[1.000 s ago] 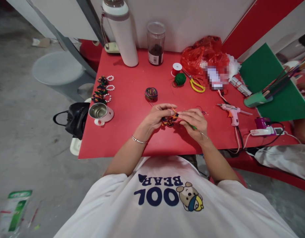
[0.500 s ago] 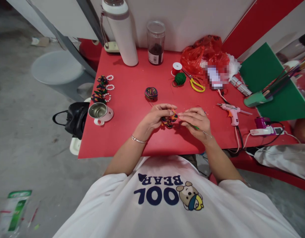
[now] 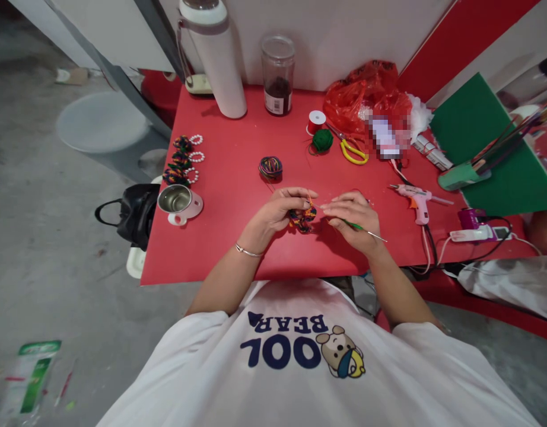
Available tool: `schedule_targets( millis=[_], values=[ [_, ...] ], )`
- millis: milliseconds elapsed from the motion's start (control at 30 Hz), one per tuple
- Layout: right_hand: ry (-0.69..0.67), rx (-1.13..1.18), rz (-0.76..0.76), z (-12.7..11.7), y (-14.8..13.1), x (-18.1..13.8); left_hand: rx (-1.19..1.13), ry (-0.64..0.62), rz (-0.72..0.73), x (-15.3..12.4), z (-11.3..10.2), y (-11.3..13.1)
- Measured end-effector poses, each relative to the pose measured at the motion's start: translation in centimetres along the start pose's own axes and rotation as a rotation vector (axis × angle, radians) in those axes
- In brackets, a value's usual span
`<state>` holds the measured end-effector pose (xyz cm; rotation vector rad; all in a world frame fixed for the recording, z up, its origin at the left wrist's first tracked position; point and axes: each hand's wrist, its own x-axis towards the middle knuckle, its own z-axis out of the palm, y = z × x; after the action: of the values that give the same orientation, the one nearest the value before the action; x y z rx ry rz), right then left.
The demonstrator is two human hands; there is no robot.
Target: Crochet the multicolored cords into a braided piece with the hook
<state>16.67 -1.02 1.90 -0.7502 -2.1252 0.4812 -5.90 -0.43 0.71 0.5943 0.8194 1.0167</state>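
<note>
Near the front of the red table, my left hand [image 3: 286,207] pinches a small multicoloured crochet piece [image 3: 304,219], with an orange strand of yarn running up over the fingers. My right hand [image 3: 352,220] is closed around a crochet hook [image 3: 357,226] with a green grip; its silver end sticks out past the palm. The other end of the hook points at the crochet piece, though the fingers partly hide it. A ball of multicoloured yarn [image 3: 270,168] lies just beyond my left hand.
At left are crocheted pieces with white bead loops [image 3: 181,161] and a pink cup [image 3: 180,204]. Behind stand a white bottle [image 3: 222,65] and a jar [image 3: 277,77]. Green yarn [image 3: 322,140], yellow-handled pliers [image 3: 353,153] and a pink glue gun [image 3: 418,201] lie to the right.
My right hand has turned slightly, and the crochet hook now shows more of its green grip and silver end. My left hand keeps its pinch on the crochet piece.
</note>
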Motion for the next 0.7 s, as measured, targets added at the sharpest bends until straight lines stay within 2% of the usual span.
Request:
schedule_targets(
  millis=[167, 300, 533, 700],
  values=[
    [-0.001, 0.003, 0.035, -0.1, -0.3, 0.0, -0.024, -0.008, -0.005, -0.1, 0.2, 0.0],
    [0.099, 0.154, 0.140, 0.2, -0.3, -0.4, -0.021, 0.008, -0.012, -0.2, 0.4, -0.1],
    [0.305, 0.521, 0.490, 3.3, 0.9, -1.3, -0.003, 0.030, 0.019, -0.1, 0.3, -0.3],
    [0.349, 0.548, 0.533, 5.3, 1.0, -1.9, -0.038, 0.011, 0.033, -0.2, 0.8, -0.4]
  ],
)
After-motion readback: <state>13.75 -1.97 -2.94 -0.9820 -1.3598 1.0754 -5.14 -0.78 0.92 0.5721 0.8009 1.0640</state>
